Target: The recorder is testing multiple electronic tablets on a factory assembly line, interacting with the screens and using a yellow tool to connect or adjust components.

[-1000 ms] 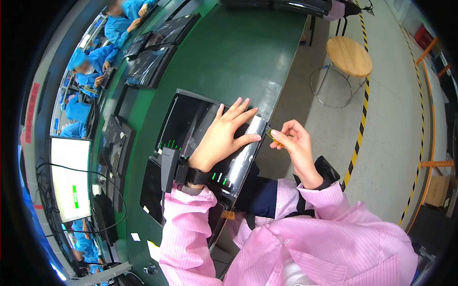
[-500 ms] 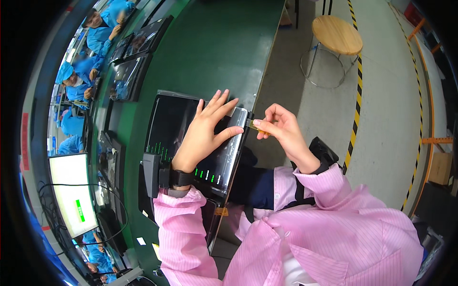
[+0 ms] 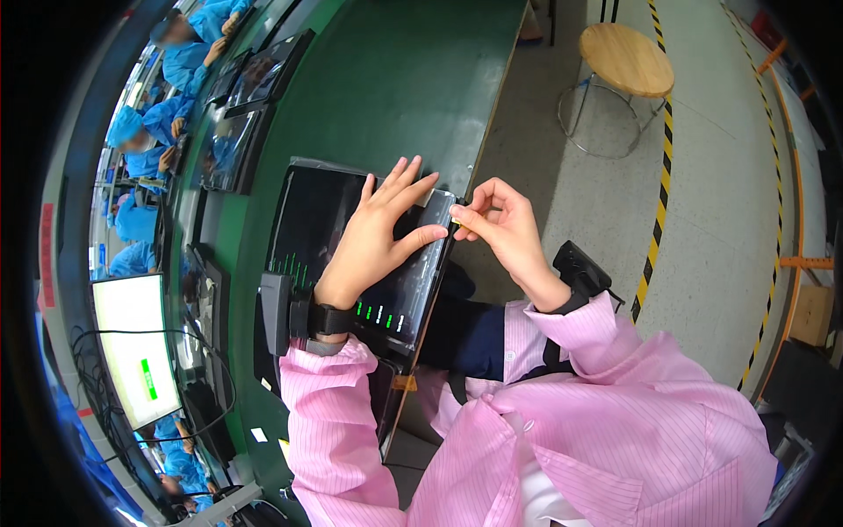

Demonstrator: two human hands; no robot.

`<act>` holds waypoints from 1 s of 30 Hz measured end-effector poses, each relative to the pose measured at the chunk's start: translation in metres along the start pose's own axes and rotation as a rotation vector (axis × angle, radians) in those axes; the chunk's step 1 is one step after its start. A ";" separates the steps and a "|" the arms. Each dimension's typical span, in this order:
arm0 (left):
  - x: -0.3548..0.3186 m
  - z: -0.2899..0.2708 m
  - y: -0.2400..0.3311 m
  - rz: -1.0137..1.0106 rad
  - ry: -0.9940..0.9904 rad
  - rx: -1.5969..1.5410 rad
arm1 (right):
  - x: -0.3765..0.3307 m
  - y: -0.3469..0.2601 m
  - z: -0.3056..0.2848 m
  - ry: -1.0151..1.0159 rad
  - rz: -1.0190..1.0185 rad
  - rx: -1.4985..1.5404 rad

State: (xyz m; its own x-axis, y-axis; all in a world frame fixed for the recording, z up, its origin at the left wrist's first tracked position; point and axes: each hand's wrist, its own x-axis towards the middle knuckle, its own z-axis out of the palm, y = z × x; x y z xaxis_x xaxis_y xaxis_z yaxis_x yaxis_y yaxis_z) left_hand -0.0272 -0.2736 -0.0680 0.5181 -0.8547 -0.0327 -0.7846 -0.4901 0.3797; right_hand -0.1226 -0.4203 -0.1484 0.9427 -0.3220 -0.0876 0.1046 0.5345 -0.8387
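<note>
A black flat-screen panel [image 3: 309,209] with rows of small green and white lit marks lies at the table's near edge. My left hand [image 3: 373,235] rests on its face, fingers stretched out and spread, thumb pointing to the right-hand border. Along that border runs a shiny clear film strip [image 3: 429,255]. At the panel's right edge, near its far corner, my right hand [image 3: 502,230] pinches a small yellowish strip [image 3: 457,223] between thumb and fingers. Most of the strip is hidden by the fingertips, so I cannot tell whether it is stuck to the panel.
The panel lies on a green table [image 3: 413,79]. More dark panels [image 3: 241,145] stand along the left, near a lit monitor [image 3: 136,351] and loose black cables. People in blue work clothes [image 3: 145,132] sit beyond. A round wooden stool [image 3: 625,60] stands on the floor to the right.
My right hand has moved left and slightly away from me, bringing the yellowish strip up against the panel's edge. My left hand stays spread on the panel.
</note>
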 end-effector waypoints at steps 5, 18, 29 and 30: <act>0.001 0.010 0.013 -0.053 0.060 -0.006 | 0.004 0.007 -0.027 0.074 -0.157 -0.188; 0.014 0.058 0.030 -0.045 0.435 0.174 | 0.015 -0.020 -0.027 -0.004 -0.151 -0.190; -0.019 0.017 0.042 -0.163 0.354 -0.023 | 0.057 -0.043 0.010 -0.309 -0.195 -0.507; -0.036 -0.012 0.045 -0.173 0.393 -0.029 | 0.063 -0.048 0.017 -0.347 -0.197 -0.532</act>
State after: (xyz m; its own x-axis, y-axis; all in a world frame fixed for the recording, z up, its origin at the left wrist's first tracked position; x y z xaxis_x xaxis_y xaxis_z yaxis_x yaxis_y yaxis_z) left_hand -0.0771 -0.2633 -0.0390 0.7356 -0.6279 0.2542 -0.6680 -0.6103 0.4257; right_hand -0.0627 -0.4530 -0.1040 0.9785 -0.0563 0.1982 0.1988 0.0038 -0.9800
